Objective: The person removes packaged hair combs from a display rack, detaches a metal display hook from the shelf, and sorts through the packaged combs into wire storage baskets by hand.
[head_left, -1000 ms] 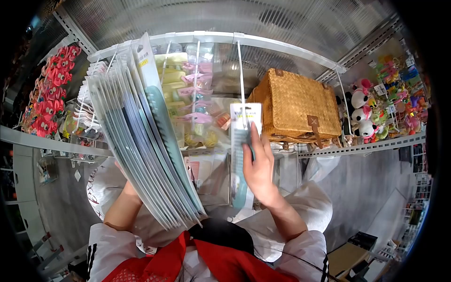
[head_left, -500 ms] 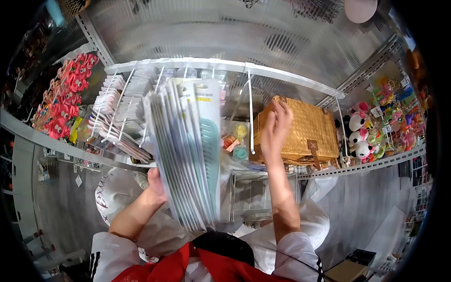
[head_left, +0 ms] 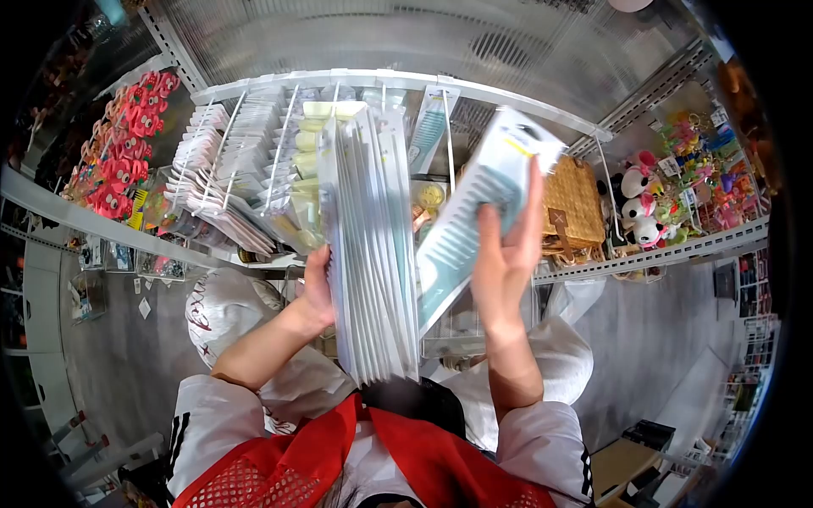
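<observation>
My left hand [head_left: 317, 292] is closed round the edge of a thick stack of packaged combs [head_left: 368, 245], held upright in front of me. In my right hand [head_left: 508, 262] is a single packaged comb [head_left: 474, 212], light teal in a clear sleeve with a white top. It is tilted to the right, apart from the stack at its top, and its lower end is close beside the stack. Another packaged comb [head_left: 430, 131] hangs on a white hook [head_left: 449, 140] behind. Part of my left fingers is hidden by the stack.
Hooks to the left carry rows of flat white packets [head_left: 250, 140]. A woven basket [head_left: 576, 207] sits on the shelf at right, beside plush keychains [head_left: 641, 203]. Pink-red character items [head_left: 127, 161] hang at far left. A white rail [head_left: 398, 80] runs along the back.
My right hand has come from the basket toward the stack and now grips one packaged comb. A packaged comb now shows on the hook behind. The stack has shifted slightly right.
</observation>
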`<state>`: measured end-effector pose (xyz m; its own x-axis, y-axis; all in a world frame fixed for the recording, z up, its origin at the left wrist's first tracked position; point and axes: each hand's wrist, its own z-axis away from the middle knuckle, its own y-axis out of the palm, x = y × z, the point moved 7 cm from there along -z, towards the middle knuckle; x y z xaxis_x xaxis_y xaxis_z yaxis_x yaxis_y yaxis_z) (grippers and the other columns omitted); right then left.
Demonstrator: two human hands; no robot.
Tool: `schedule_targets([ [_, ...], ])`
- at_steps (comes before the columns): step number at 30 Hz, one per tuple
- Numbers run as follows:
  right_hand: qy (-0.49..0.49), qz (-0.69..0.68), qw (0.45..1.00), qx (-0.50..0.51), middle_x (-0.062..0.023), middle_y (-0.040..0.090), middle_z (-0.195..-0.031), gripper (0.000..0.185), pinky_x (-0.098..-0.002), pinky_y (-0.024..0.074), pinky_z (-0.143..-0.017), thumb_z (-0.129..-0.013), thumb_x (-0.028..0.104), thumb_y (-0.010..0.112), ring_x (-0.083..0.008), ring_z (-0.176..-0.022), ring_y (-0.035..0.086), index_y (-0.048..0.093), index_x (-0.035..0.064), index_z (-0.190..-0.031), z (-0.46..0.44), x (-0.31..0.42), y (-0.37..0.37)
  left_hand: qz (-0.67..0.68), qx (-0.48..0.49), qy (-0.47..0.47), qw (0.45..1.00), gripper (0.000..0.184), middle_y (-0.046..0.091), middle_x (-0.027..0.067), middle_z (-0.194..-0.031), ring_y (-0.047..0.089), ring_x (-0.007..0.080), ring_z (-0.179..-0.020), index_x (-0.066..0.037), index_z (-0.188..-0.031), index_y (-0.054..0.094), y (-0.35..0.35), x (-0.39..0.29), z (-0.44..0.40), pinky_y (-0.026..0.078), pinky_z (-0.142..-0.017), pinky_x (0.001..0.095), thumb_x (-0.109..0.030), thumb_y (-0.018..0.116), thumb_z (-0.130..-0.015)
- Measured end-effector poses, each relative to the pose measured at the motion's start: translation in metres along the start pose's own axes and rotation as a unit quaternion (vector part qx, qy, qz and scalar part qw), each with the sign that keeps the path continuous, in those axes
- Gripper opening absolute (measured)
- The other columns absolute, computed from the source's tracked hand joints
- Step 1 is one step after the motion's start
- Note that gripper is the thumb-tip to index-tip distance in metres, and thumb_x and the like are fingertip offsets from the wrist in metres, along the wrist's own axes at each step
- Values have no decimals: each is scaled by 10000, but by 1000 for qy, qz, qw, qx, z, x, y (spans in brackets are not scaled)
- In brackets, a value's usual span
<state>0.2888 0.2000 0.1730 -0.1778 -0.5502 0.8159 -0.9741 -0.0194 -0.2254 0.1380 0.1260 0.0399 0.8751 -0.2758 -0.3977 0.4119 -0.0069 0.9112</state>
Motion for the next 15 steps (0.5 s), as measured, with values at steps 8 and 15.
schedule_targets([
  [8, 7, 54, 979, 197, -229, 293, -1346, 603, -343, 257, -1008, -811, -27, 465, -314, -1236, 328, 190, -13, -1348, 51, -30, -19, -38, 61, 78, 994, 988, 451, 93, -1160, 513, 221, -945, -71, -1311, 293, -21, -30, 10, 488, -782, 352, -776, 436, -634],
  [15, 58, 78, 976, 193, -237, 327, -1326, 615, -333, 269, -996, -785, -30, 485, -308, -1230, 343, 210, -39, -1335, 79, -70, -7, -71, -54, 170, 981, 952, 453, 89, -1116, 499, 210, -940, -46, -1290, 308, -21, -56, 14, 484, -774, 323, -708, 531, -642],
])
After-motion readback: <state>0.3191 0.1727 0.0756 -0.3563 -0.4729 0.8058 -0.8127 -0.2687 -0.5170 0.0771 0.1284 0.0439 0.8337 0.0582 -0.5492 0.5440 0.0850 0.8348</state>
